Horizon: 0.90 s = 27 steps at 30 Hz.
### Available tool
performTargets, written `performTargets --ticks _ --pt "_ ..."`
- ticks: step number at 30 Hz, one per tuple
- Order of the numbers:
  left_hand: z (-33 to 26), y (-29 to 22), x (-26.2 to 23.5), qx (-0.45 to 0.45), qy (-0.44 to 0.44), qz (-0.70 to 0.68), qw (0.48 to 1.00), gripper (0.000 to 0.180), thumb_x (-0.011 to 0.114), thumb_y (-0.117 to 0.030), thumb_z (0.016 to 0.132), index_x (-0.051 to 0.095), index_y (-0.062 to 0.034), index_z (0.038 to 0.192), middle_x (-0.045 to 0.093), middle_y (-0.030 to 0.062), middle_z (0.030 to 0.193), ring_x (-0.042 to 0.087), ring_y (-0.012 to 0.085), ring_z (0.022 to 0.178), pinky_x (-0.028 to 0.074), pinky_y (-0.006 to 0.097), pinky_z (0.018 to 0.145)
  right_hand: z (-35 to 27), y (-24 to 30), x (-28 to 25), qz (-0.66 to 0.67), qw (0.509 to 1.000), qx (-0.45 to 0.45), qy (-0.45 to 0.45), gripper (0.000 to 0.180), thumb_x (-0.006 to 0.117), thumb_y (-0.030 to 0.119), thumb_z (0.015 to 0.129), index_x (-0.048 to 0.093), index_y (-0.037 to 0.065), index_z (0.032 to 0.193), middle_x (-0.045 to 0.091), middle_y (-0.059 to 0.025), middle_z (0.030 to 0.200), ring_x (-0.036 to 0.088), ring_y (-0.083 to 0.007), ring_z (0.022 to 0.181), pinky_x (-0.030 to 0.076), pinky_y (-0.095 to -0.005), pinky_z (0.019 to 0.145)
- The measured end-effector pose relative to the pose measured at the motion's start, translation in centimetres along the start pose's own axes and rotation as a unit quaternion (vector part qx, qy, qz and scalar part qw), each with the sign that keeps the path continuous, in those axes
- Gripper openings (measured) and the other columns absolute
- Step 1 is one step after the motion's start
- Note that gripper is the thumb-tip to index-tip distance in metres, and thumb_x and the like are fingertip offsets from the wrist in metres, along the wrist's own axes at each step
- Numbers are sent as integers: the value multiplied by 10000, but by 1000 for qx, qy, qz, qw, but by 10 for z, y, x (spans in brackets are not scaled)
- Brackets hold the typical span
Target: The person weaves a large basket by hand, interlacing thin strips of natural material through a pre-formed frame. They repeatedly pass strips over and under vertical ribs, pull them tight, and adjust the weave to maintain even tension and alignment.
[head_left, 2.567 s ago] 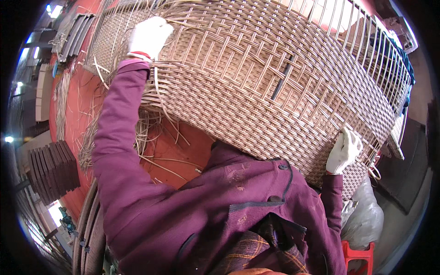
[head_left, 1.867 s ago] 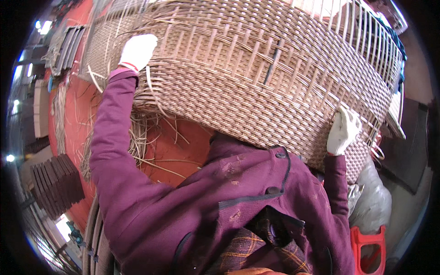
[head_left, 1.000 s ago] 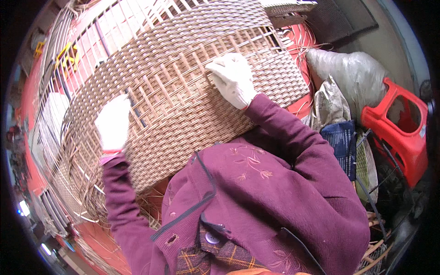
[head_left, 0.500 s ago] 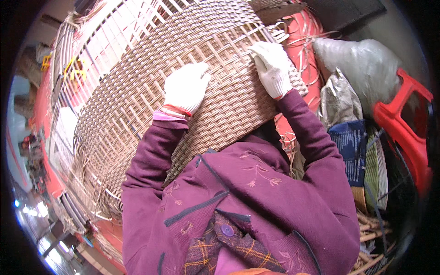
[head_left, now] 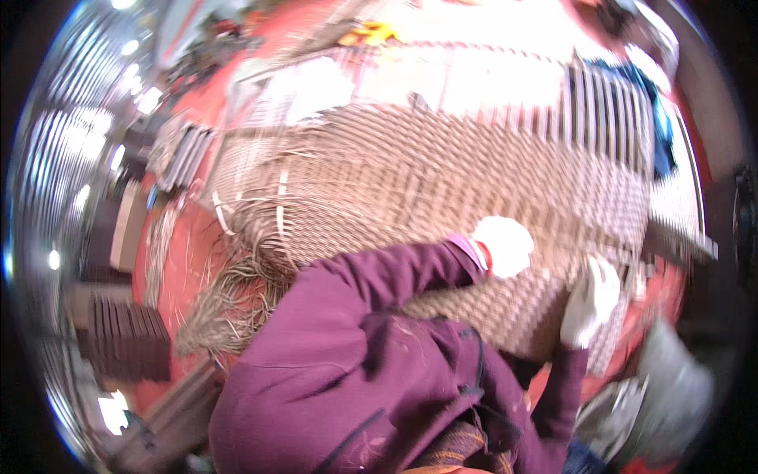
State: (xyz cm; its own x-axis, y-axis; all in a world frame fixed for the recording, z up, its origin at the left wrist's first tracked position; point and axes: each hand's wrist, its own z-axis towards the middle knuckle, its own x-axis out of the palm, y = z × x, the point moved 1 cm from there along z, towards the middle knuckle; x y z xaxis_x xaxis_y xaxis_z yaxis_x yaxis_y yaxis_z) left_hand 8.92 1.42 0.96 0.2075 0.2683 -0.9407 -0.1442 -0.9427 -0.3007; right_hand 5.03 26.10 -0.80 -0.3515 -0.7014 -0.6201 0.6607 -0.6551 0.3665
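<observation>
A large brown woven wicker panel (head_left: 474,189) lies across in front of me, smeared by motion. My left hand (head_left: 505,246), in a white knitted glove, rests on the weave near its close edge. Its fingers are blurred, so whether it holds a strand cannot be made out. To the right, my right hand (head_left: 592,302), gloved the same way, lies on the panel near its right end with fingers stretched out and a gap beside the thumb. At the panel's left end, loose strands (head_left: 229,300) hang in a tangled bundle.
Under the panel is a red surface (head_left: 189,261). Dark ribbed blocks (head_left: 126,336) stand at the left. A yellow object (head_left: 369,33) lies at the back. Blue cloth (head_left: 663,134) hangs at the far right, and a pale plastic bag (head_left: 671,379) sits at lower right.
The view has swung to the left, so the panel and both hands now appear farther right and lower. The left end with its loose strands shows more fully. Both hands stay on the weave.
</observation>
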Motion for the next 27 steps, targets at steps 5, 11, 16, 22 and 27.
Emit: performTargets --ticks 5,11,16,22,27 --pt "41 33 2 215 12 -145 966 262 582 -332 1002 791 -179 967 742 121 789 692 377 716 520 489 664 -7 2 4 -27 1000 13 7 229 687 4 951 720 17 1178 703 -158 1254 627 -354 1215 479 -475 1071" --pt "17 5 -1 161 -71 -23 984 331 563 -362 996 773 -135 878 730 156 803 700 395 757 547 533 699 -14 -2 3 -40 995 65 58 221 680 -10 957 708 45 1169 691 -145 1169 626 -348 1125 478 -485 1000" --pt "-25 -17 -7 82 -142 -115 980 365 588 -377 999 705 -113 775 693 135 730 682 372 688 544 493 664 -16 -3 3 -24 996 74 40 137 703 -6 966 729 58 1084 677 -135 1126 621 -325 1104 490 -455 962" --pt "-33 -8 8 56 -136 -187 971 358 628 -371 982 646 -121 726 634 114 658 648 341 609 496 468 584 -24 -7 3 5 994 102 46 66 731 -19 943 741 31 985 677 -125 1057 613 -322 1093 493 -465 957" --pt "-44 -4 18 108 -232 -269 929 290 686 -278 942 611 -117 713 607 98 647 622 333 581 475 439 561 -27 -8 0 -10 988 117 103 66 736 -31 923 745 19 965 686 -104 1033 612 -348 1120 438 -519 1116"
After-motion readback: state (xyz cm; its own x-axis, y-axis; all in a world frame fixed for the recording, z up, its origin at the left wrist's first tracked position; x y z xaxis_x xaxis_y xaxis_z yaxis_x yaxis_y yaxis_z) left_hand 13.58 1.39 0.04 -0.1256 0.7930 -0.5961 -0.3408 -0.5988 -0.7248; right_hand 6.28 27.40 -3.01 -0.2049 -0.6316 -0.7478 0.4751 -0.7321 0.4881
